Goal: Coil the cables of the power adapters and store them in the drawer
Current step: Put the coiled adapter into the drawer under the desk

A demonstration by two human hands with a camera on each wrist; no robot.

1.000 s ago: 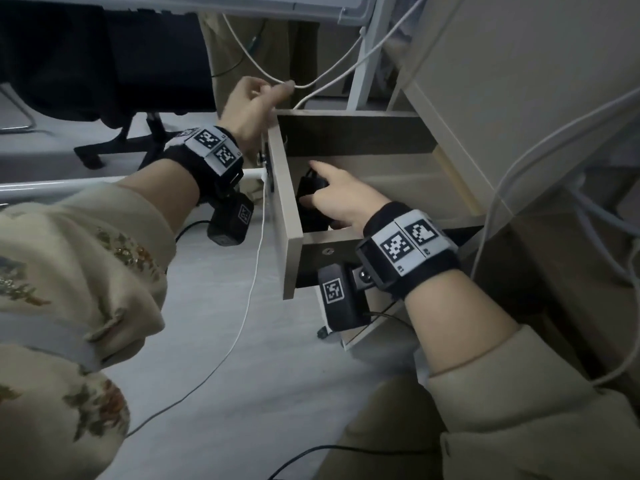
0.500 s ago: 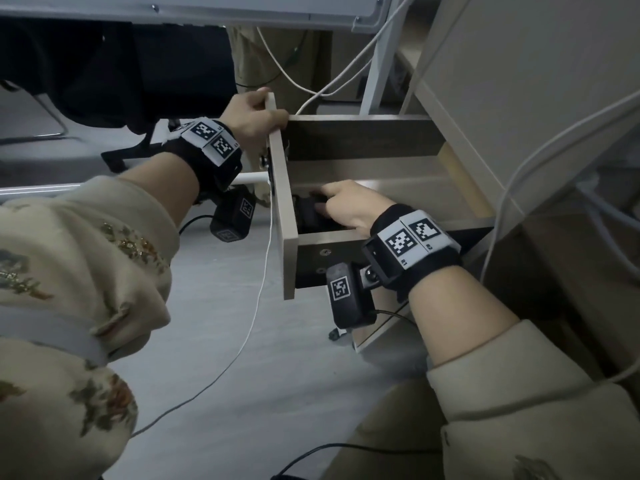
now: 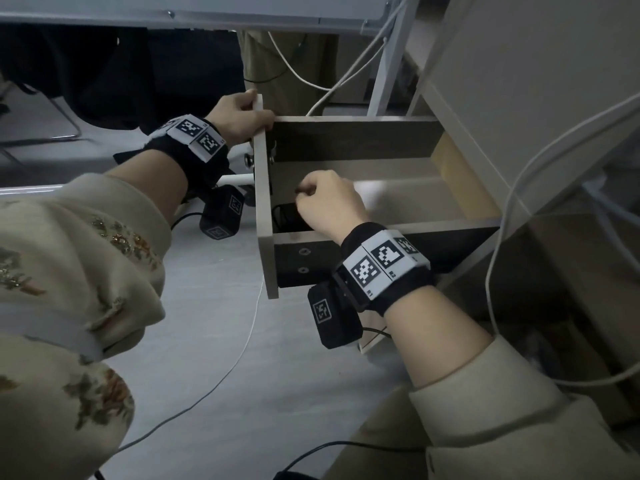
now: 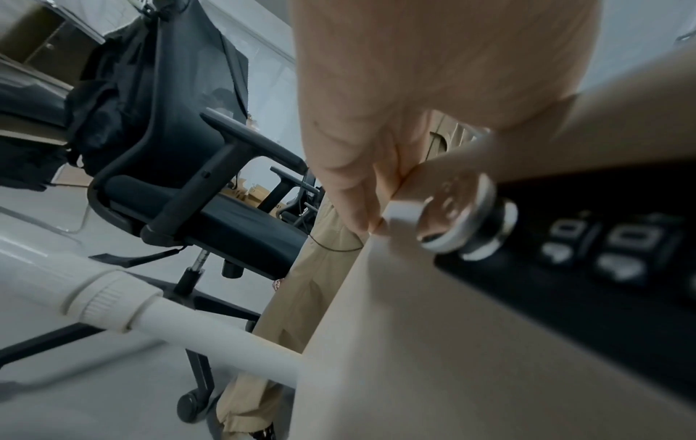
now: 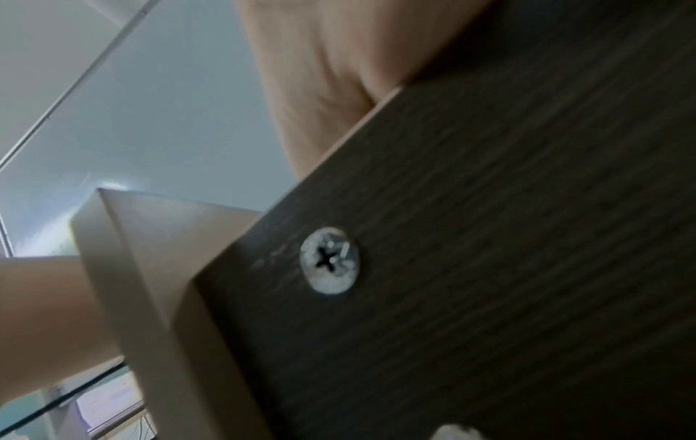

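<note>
Power adapter (image 3: 289, 218): dark block with its cable, lying on the drawer floor in the front corner, against the front panel and near side wall. Mostly hidden by the right hand; coil state cannot be judged.

Right hand (image 3: 329, 202) is inside the drawer (image 3: 398, 199), just above the adapter, knuckles up, fingers curled into a loose fist. Whether they pinch a strand of cable or hold nothing — cannot tell; the fingertips are turned away from the head camera, and the right wrist view shows only the drawer's side wall and a screw.

Left hand (image 3: 242, 119) grips the top far corner of the drawer front panel (image 3: 263, 209), fingers wrapped over its edge; the left wrist view shows the fingers (image 4: 361, 190) closed on that edge beside the metal knob (image 4: 467, 223).

Judgement: placing step nearly done. To finish well — check that no loop of cable rises above the side walls, lift the right hand straight up and clear before the left pushes the front in, and push squarely so the drawer does not rack.

Outward: white cables (image 3: 332, 81) hang behind the drawer, another white cable (image 3: 207, 393) crosses the floor.
</note>
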